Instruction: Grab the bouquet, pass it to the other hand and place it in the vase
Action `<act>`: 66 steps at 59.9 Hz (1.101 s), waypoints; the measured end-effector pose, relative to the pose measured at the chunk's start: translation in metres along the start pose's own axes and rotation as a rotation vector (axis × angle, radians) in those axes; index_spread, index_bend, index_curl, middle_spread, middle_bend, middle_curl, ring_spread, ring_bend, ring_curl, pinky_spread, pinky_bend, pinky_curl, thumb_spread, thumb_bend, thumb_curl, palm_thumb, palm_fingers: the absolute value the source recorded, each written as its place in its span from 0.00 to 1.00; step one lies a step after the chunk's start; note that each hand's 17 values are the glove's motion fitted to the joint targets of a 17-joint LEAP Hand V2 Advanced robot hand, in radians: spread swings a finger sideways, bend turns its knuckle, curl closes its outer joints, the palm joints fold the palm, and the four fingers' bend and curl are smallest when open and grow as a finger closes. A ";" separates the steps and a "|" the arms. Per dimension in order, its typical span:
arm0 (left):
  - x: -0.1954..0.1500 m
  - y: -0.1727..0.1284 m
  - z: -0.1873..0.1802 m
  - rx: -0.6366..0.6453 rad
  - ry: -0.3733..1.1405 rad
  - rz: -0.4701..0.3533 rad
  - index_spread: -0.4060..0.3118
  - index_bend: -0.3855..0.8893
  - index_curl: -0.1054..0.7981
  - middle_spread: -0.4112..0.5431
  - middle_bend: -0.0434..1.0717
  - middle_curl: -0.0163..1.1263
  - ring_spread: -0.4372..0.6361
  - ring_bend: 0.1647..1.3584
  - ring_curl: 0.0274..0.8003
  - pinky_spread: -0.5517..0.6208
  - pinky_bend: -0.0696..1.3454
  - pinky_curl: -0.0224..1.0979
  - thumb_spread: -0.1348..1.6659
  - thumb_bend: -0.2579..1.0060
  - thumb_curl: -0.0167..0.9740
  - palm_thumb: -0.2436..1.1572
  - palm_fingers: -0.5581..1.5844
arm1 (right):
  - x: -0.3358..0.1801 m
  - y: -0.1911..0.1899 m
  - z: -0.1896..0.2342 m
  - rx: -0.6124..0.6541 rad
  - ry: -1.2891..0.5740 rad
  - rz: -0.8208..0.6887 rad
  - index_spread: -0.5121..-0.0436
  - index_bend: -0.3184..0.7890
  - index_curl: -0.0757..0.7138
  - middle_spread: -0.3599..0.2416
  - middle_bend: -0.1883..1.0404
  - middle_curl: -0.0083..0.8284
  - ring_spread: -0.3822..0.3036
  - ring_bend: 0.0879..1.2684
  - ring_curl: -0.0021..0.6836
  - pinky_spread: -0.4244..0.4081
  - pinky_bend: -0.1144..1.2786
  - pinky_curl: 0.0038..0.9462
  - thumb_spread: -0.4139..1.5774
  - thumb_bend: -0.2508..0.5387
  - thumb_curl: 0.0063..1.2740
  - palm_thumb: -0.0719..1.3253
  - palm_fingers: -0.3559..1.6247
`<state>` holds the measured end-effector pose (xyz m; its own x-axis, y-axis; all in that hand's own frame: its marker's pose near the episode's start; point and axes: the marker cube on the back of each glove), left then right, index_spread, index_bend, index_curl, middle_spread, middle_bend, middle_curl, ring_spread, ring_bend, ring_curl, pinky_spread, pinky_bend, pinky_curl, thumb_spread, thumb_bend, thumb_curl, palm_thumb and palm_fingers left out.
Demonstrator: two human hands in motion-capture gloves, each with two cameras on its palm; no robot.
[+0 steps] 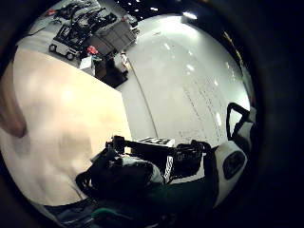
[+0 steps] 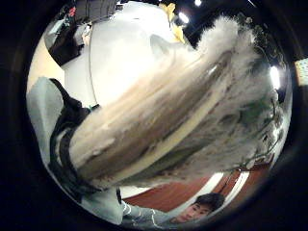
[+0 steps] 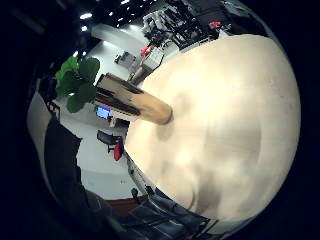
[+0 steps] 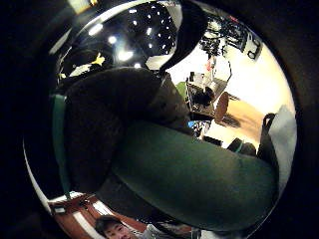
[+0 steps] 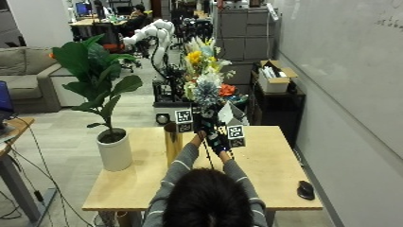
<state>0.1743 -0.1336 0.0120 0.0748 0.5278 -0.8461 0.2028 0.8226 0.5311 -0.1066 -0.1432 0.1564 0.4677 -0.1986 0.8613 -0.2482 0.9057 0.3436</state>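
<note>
The bouquet, yellow, white and blue-grey flowers on dark stems, stands upright above the middle of the table. My left hand grips its stems just under the blooms. Its feathery heads fill the left thumb side palm view. My right hand sits just below and to the right of the left one, close against the stems; whether it holds them is hidden. The tall gold vase stands upright on the table a little left of both hands, also seen in the right little finger side palm view.
A leafy plant in a white pot stands on the wooden table left of the vase. A dark computer mouse lies near the front right corner. A whiteboard wall runs along the right.
</note>
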 end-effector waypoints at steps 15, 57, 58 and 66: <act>-0.025 -0.017 -0.005 0.012 -0.135 -0.150 0.14 0.64 0.75 0.06 0.76 0.50 0.07 0.57 0.60 0.11 0.47 0.43 0.60 0.19 0.62 0.72 0.94 | -0.032 0.022 0.000 -0.181 -0.222 -0.024 0.72 0.85 0.91 0.45 0.86 0.71 0.33 0.76 0.79 0.22 0.62 0.57 0.68 0.28 0.91 0.69 0.85; -0.008 -0.175 -0.121 0.174 -0.263 -0.021 0.14 0.69 0.73 0.07 0.79 0.51 0.07 0.60 0.61 0.11 0.49 0.44 0.62 0.19 0.65 0.70 0.93 | 0.019 -0.023 -0.041 -0.273 -0.170 -0.132 0.62 0.39 0.53 0.51 0.41 0.52 0.39 0.38 0.58 0.56 0.36 0.37 0.69 0.28 0.49 0.61 0.59; -0.007 -0.173 -0.124 0.179 -0.272 -0.036 0.14 0.69 0.73 0.07 0.79 0.51 0.07 0.60 0.61 0.11 0.49 0.44 0.62 0.19 0.65 0.70 0.93 | 0.020 -0.023 -0.041 -0.275 -0.166 -0.121 0.62 0.39 0.53 0.51 0.40 0.52 0.39 0.38 0.58 0.56 0.35 0.36 0.69 0.28 0.49 0.61 0.59; 0.030 -0.140 -0.139 0.205 -0.301 0.004 0.14 0.69 0.73 0.07 0.79 0.51 0.07 0.60 0.61 0.11 0.49 0.44 0.62 0.19 0.66 0.70 0.93 | 0.032 -0.032 -0.038 -0.257 -0.090 -0.160 0.63 0.40 0.51 0.51 0.39 0.52 0.39 0.36 0.58 0.58 0.32 0.36 0.69 0.29 0.46 0.62 0.60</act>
<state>0.0126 -0.2035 -0.0818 0.3535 0.4202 -0.8357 0.3912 0.7451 0.5402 -0.0517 -0.1641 0.1592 0.4037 -0.3682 0.8375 0.0503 0.9230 0.3816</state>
